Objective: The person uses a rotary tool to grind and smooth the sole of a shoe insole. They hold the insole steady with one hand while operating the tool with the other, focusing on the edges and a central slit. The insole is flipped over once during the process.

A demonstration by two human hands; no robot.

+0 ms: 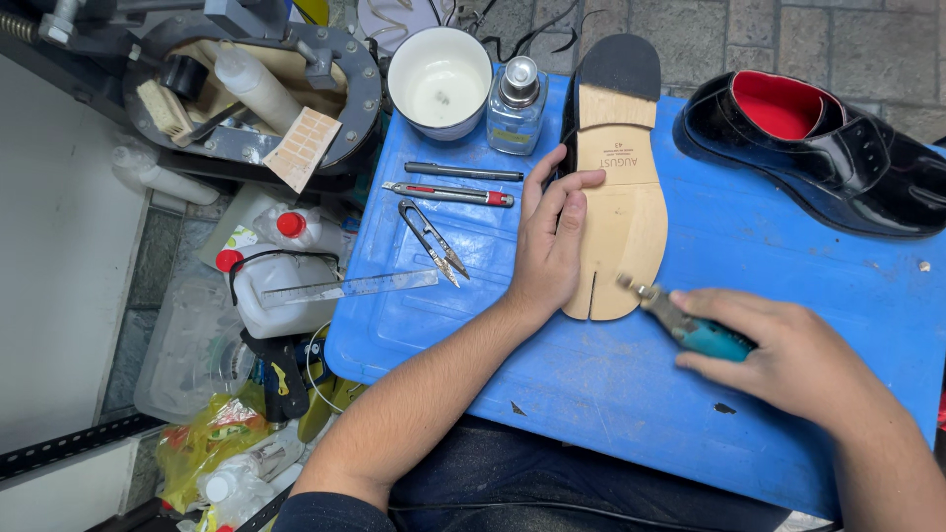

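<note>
2 hands in view: both the person's own, both busy on 1 shoe sole.
Left hand [548,246]: flat on the tan leather sole [613,207], fingers spread narrow along its 9 o'clock edge, pinning it down.
Right hand [788,360]: wrapped around a teal rotary tool [690,327]; metal tip touches the sole's split toe end at about 5 o'clock of the sole.
Sole: lies bottom-up at centre of the blue board [591,374], black heel [619,65] at 12 o'clock, notched toe toward the person.
Step, my read: trimming or grinding the sole edge near the toe notch. Tool is blurred, so likely moving; can't confirm it is spinning.
Next move needs: firm hold-down from the left hand, light tool pressure, tip tracking the edge line, fingers kept off the bit path.
Black shoe [828,148]: glossy, red lining, at 2 o'clock on the board, well apart from the sole.
Board, 10 o'clock: pen [463,172], utility knife [448,193], thread snips [432,241], steel ruler [350,288] overhanging the edge.
12 o'clock: white cup [439,81], small glass bottle [515,106] just beside the heel.
Surface: scratched blue plastic board resting on the person's lap.
Room: stone-tile floor; 9 o'clock clutter of plastic jugs [281,281], bags, and a round metal stand holding a brush and glue bottle.
</note>
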